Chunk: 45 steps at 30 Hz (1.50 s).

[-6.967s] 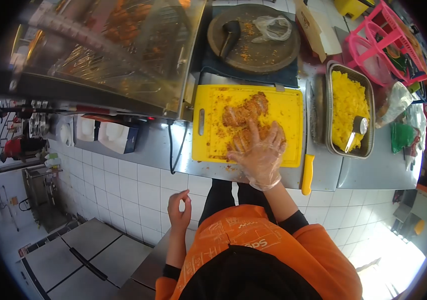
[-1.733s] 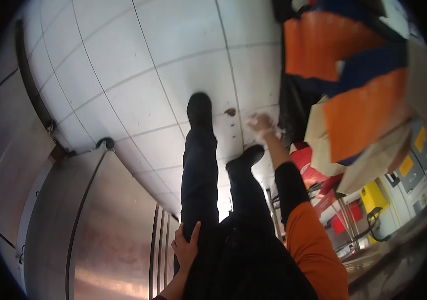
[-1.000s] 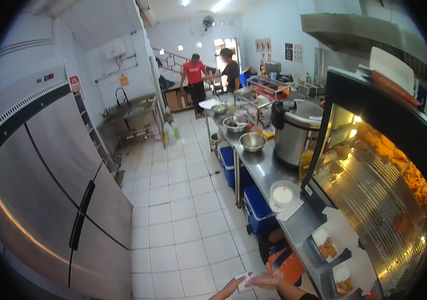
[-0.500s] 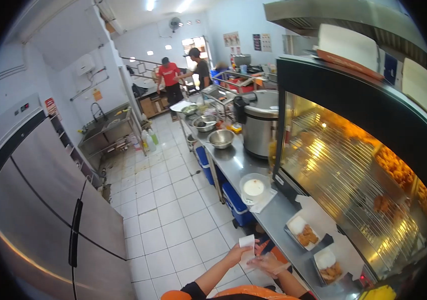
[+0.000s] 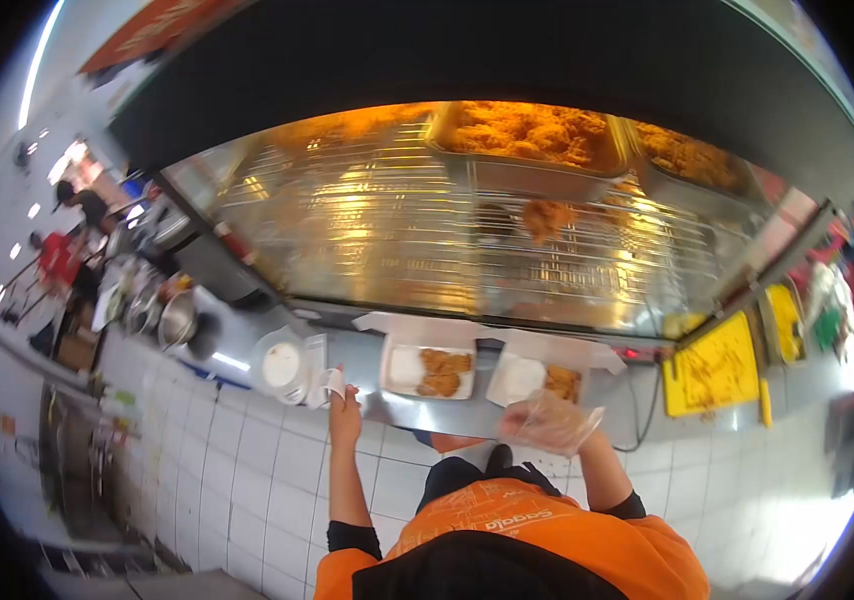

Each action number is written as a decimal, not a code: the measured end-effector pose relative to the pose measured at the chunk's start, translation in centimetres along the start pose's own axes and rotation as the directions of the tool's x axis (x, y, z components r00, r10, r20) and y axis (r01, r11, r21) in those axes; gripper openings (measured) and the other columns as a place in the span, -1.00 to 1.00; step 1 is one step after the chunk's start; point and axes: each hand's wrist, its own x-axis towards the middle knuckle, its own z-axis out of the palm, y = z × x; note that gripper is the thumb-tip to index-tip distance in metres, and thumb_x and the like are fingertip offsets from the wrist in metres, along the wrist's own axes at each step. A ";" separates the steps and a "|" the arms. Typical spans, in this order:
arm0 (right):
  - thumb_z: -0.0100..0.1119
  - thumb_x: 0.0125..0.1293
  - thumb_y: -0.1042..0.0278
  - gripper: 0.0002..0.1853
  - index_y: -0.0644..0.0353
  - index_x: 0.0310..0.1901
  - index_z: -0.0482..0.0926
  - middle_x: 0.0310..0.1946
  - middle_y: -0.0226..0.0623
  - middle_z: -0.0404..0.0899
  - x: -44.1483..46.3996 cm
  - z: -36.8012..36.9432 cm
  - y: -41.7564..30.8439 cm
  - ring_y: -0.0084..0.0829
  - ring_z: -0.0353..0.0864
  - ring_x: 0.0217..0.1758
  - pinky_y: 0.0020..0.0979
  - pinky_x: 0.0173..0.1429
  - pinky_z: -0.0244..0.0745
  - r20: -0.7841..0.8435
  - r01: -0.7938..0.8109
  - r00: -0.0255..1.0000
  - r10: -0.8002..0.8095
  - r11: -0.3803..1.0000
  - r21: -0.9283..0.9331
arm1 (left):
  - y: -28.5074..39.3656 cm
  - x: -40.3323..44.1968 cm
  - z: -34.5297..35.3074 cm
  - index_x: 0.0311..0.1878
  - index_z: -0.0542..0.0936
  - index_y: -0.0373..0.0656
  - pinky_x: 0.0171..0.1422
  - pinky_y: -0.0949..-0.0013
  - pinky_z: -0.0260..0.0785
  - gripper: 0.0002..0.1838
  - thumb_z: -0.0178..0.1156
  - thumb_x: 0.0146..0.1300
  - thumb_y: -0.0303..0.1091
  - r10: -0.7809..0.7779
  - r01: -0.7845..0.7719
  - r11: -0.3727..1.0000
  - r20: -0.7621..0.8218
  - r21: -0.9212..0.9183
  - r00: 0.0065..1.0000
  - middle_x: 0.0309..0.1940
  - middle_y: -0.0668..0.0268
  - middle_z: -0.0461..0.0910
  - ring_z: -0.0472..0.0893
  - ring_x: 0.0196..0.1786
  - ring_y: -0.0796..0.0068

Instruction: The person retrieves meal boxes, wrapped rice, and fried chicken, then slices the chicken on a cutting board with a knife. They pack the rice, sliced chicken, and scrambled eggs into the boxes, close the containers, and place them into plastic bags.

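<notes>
Left hand [image 5: 345, 402]: fingers clamped on small white paper slip [image 5: 332, 381], seemingly bent. Right hand [image 5: 537, 418] wears loose, clear plastic glove [image 5: 577, 428]; finger spacing unclear.

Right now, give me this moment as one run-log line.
left hand: holding white slip | right hand: gloved, beside right box | left box: open, browned food inside | yellow board: crumbs on top
</notes>
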 end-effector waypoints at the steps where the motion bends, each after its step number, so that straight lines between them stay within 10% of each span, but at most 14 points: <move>1: 0.07 0.38 0.05 -0.61 0.21 -0.03 0.62 -0.16 -0.23 0.70 -2.1 -0.5 2.2 -0.26 0.68 -0.24 -0.24 -0.05 0.56 -0.073 -0.004 0.997 0.016 0.987 0.162 | -0.9 1.1 0.9 0.46 0.27 -0.03 -0.14 0.40 0.37 -0.51 -0.12 0.53 -0.18 0.000 -0.002 0.999 0.069 0.040 0.998 -0.18 0.25 0.51 0.41 -0.28 0.52; 2: 0.04 0.39 0.08 -0.64 0.20 -0.07 0.63 -0.17 -0.19 0.70 -3.7 -0.7 4.3 -0.20 0.70 -0.26 -0.18 -0.05 0.57 -0.150 0.014 0.988 0.034 0.950 0.311 | 1.7 1.8 1.1 0.46 0.26 -0.04 -0.12 0.40 0.37 -0.51 -0.12 0.53 -0.18 -0.063 0.060 0.998 0.122 0.031 0.990 -0.16 0.24 0.51 0.42 -0.26 0.51; 3: 0.03 0.39 0.10 -0.66 0.20 -0.07 0.62 -0.17 -0.15 0.70 -4.2 -0.4 6.4 -0.18 0.70 -0.23 -0.15 -0.05 0.57 -0.199 -0.177 0.965 0.171 0.984 -0.013 | 3.6 2.6 1.5 0.46 0.26 -0.06 -0.10 0.40 0.37 -0.51 -0.11 0.53 -0.19 -0.125 0.119 0.992 0.173 0.042 0.977 -0.14 0.24 0.52 0.42 -0.25 0.50; 5: 0.03 0.39 0.16 -0.70 0.19 -0.08 0.61 -0.19 -0.08 0.69 -4.3 0.8 9.6 -0.14 0.71 -0.16 -0.10 -0.03 0.57 -0.388 -0.549 0.835 0.389 0.626 -0.554 | 1.1 5.2 4.2 0.41 0.28 -0.16 0.11 0.25 0.37 -0.49 -0.12 0.52 -0.10 -0.054 0.050 0.998 0.201 0.025 0.978 0.03 0.03 0.52 0.52 0.01 0.15; 11: -0.20 0.48 0.19 -0.59 0.26 0.20 0.35 0.05 0.06 0.53 0.6 5.0 9.8 0.11 0.60 0.08 0.05 0.06 0.54 -0.533 -0.804 0.498 0.684 0.594 0.010 | -2.9 11.1 6.7 0.07 0.51 -0.33 0.23 -0.03 0.34 -0.60 -0.07 0.45 -0.16 0.154 -0.369 0.791 0.425 0.488 0.892 0.03 -0.19 0.54 0.49 0.14 -0.21; 15: -0.17 0.49 0.08 -0.58 0.21 0.18 0.37 0.00 0.02 0.56 0.7 4.0 9.0 0.00 0.61 0.10 -0.05 0.12 0.53 -0.481 -0.723 0.341 0.808 0.553 0.415 | 1.2 10.2 7.3 0.07 0.51 -0.37 0.17 0.01 0.35 -0.67 -0.08 0.46 -0.33 0.135 -0.311 0.891 0.462 0.331 0.877 0.03 -0.14 0.57 0.51 0.13 -0.18; 16: -0.12 0.47 0.10 -0.59 0.19 0.17 0.39 -0.03 -0.04 0.56 1.1 7.1 12.7 -0.03 0.61 0.07 -0.09 0.07 0.55 -0.719 -0.682 0.435 0.542 0.720 0.131 | 4.0 9.0 7.3 0.11 0.49 -0.39 0.19 0.05 0.34 -0.67 -0.09 0.46 -0.37 0.154 -0.282 0.935 0.472 0.214 0.868 0.06 -0.12 0.56 0.50 0.16 -0.16; 20: -0.09 0.46 0.18 -0.66 0.24 0.01 0.55 0.04 -0.11 0.54 -4.7 8.5 13.5 -0.09 0.58 0.09 -0.17 0.15 0.50 -0.579 -0.635 0.449 0.680 0.699 0.328 | 10.0 7.1 8.2 0.21 0.44 -0.36 0.26 0.09 0.31 -0.64 -0.05 0.45 -0.37 0.095 -0.350 0.866 0.569 0.357 0.817 0.13 -0.13 0.52 0.47 0.23 -0.11; 24: -0.12 0.47 0.06 -0.53 0.15 0.26 0.40 0.19 -0.04 0.47 -16.1 13.5 11.7 -0.04 0.45 0.27 -0.16 0.29 0.39 -0.563 -0.489 0.348 0.750 0.657 0.574 | 15.1 3.7 12.8 0.20 0.47 -0.28 0.23 0.06 0.33 -0.65 -0.06 0.45 -0.36 0.206 -0.474 0.853 0.693 0.219 0.691 0.09 -0.13 0.54 0.50 0.20 -0.11; 27: -0.08 0.43 0.11 -0.58 0.08 0.22 0.46 0.23 -0.08 0.45 -23.6 22.0 16.0 -0.07 0.45 0.28 -0.17 0.33 0.36 -0.530 -0.534 0.210 0.821 0.550 0.642 | 24.6 -2.9 18.1 0.15 0.49 -0.27 0.15 -0.05 0.35 -0.68 -0.05 0.45 -0.31 0.159 -0.634 0.707 0.802 0.314 0.575 0.01 -0.14 0.57 0.53 0.10 -0.15; 35: -0.03 0.41 0.08 -0.62 0.08 0.13 0.53 0.28 -0.06 0.39 -45.7 36.4 22.6 -0.05 0.38 0.32 -0.19 0.39 0.30 -0.457 -0.571 -0.131 0.880 0.310 0.760 | 34.9 -18.8 39.6 -0.22 0.54 -0.32 -0.19 -0.12 0.47 -0.83 0.06 0.28 -0.40 0.627 -0.927 0.310 0.778 -0.211 0.033 -0.32 -0.14 0.62 0.62 -0.25 -0.21; 41: 0.02 0.35 0.26 -0.78 0.10 -0.07 0.58 0.10 -0.05 0.49 -55.1 41.7 26.3 0.00 0.48 0.16 -0.12 0.20 0.41 -0.599 -0.695 -0.376 0.707 0.212 0.687 | 46.4 -30.6 48.6 -0.25 0.58 -0.33 -0.19 0.00 0.53 -0.84 0.05 0.13 -0.54 0.625 -0.969 0.151 0.778 -0.195 -0.059 -0.26 -0.05 0.63 0.66 -0.27 -0.10; 45: -0.03 0.32 0.28 -0.72 0.06 0.03 0.53 0.22 0.07 0.43 -59.5 39.2 31.4 0.04 0.45 0.24 -0.10 0.29 0.39 -0.331 -0.507 -0.364 0.870 0.114 0.855 | 50.6 -34.2 54.2 -0.19 0.60 -0.27 -0.17 0.00 0.51 -0.79 0.03 0.14 -0.52 0.642 -0.969 0.115 0.761 -0.217 -0.094 -0.24 -0.02 0.63 0.66 -0.25 -0.07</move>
